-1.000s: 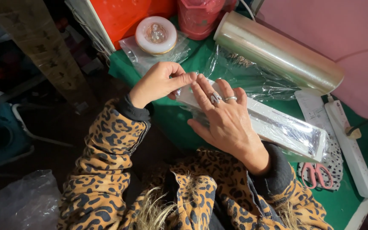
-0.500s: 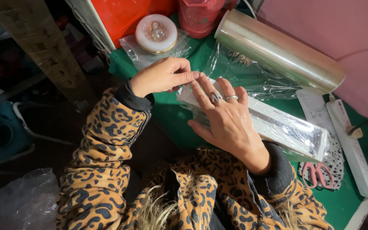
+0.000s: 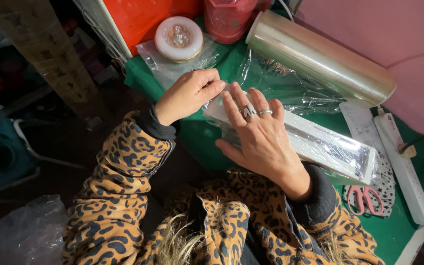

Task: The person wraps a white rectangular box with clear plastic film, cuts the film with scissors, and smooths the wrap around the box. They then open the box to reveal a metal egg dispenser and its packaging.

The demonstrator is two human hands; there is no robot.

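On the green counter (image 3: 197, 137) lay a long white box (image 3: 320, 145); the right hand (image 3: 258, 140) pressed flat, fingers spread, steadying it, while the left hand (image 3: 187, 93) pinched clear film (image 3: 290, 100) at its end.

Warm, strong light fell from the upper right onto the green worktop (image 3: 408, 240), leaving the floor beyond its left edge dim and murky — detail there sank into shadow. Glare flashed off the roll of clear film (image 3: 320, 59) near the far edge and off the film-wrapped white box (image 3: 330, 147), whose surface glittered in white patches. The right hand (image 3: 258, 140) and left hand (image 3: 187, 93) were sharp and evenly lit, casting soft shadows toward the worktop's near-left edge — straight lines bowed slightly at the frame's corners.
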